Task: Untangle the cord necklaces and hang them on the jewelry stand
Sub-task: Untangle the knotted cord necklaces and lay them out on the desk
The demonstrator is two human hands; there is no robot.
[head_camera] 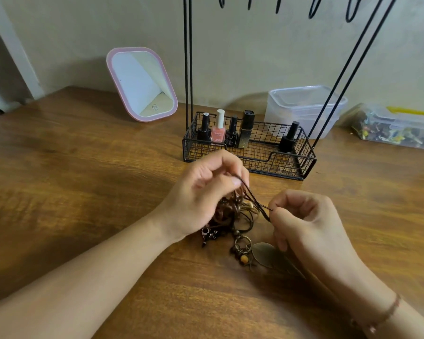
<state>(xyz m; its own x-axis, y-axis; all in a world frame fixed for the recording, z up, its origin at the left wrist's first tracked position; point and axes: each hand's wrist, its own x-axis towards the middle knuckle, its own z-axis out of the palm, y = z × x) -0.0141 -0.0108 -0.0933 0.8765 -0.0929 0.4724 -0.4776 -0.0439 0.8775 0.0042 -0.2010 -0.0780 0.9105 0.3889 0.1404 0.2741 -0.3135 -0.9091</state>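
The tangled brown cord necklaces with beads, rings and a bronze leaf pendant lie bunched on the wooden table just in front of the black wire jewelry stand, whose hooks are bare as far as the head view shows. The left hand pinches one thin dark strand lifted from the heap, and the right hand pinches the same strand lower down. This looks like the untangling step, barely begun; next, that strand likely needs easing free without tightening the knot.
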